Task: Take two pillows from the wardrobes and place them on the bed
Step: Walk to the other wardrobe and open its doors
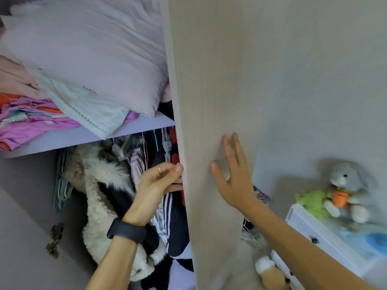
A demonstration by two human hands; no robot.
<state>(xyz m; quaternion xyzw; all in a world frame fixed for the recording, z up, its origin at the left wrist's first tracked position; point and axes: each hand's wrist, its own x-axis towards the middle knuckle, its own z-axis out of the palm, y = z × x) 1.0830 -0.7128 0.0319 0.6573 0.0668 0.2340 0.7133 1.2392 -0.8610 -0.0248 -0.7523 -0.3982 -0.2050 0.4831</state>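
A large white pillow [94,51] lies on the upper wardrobe shelf [69,137], on top of folded linen and pink clothes. A second pillow's edge shows above it at the top. The beige wardrobe door [213,80] stands partly open in the middle of the view. My left hand [161,181], with a ring and a black wristband, grips the door's left edge, fingers wrapped behind it. My right hand [232,174] rests flat on the door's outer face, fingers spread. The bed is out of view.
Below the shelf hang clothes, a furry white coat [98,195] and hangers. At the right stands a white drawer unit [326,243] with a grey plush rabbit [347,189] and a green toy [314,201] on top. Another plush toy [270,273] lies on the floor.
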